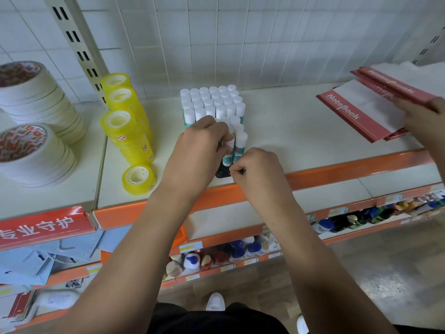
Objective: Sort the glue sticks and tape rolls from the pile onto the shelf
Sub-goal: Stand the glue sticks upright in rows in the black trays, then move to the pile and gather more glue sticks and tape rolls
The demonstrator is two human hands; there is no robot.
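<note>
A block of upright glue sticks [214,102] with white caps and teal labels stands on the cream shelf [289,136]. My left hand [199,150] curls over the block's near rows and pinches a glue stick by its upper part. My right hand [257,169] is curled at the block's front right corner, its fingers pinching the dark base of a front stick [240,143]. Yellow clear tape rolls [127,121] stand stacked to the left, with one loose yellow roll [139,179] near the shelf edge. Wide white tape rolls [36,121] are stacked at far left.
Red notebooks [356,109] lie at the right of the shelf, with another person's hand [423,121] on them. The shelf has an orange front rail [337,167]. Lower shelves hold bottles [240,251] and paper bags [48,256]. A slotted upright post [79,49] stands behind the tape.
</note>
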